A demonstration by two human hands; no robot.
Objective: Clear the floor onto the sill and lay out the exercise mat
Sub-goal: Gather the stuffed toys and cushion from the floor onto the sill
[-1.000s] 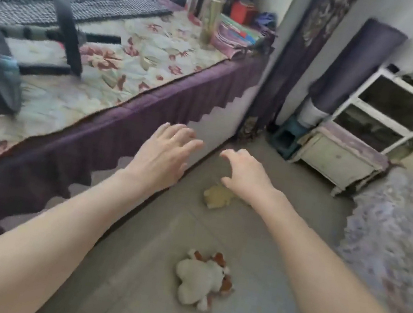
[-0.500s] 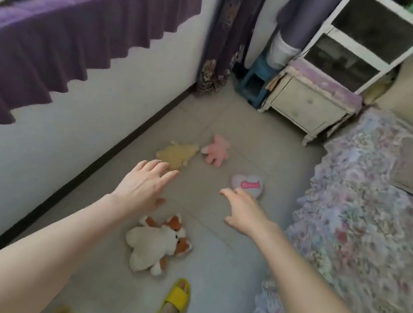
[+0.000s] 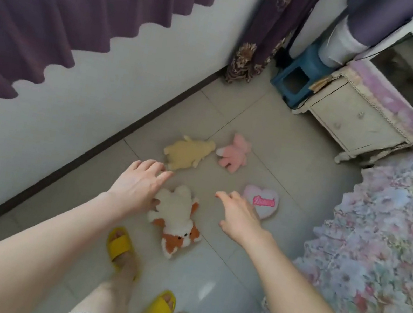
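Several soft toys lie on the tiled floor. A white and orange plush dog (image 3: pixel 178 218) lies nearest my feet. A yellow plush (image 3: pixel 186 153), a pink plush (image 3: pixel 233 154) and a pink heart cushion (image 3: pixel 262 202) lie beyond it. My left hand (image 3: pixel 137 187) hovers open over the dog's left side, fingers spread; contact is unclear. My right hand (image 3: pixel 240 218) is open, just left of the heart cushion, holding nothing. The rolled purple mat (image 3: pixel 358 26) stands in the far corner. The sill's purple frill (image 3: pixel 48 1) hangs at the upper left.
A cream bedside cabinet (image 3: pixel 353 120) and a blue stool (image 3: pixel 296 78) stand at the back. A floral bedspread (image 3: pixel 380 253) borders the floor on the right. A patterned curtain (image 3: pixel 270 30) hangs in the corner. My feet wear yellow slippers (image 3: pixel 121 247).
My view has tilted down from the sill to the floor. Both hands have dropped lower toward the toys, the left one now over the plush dog.
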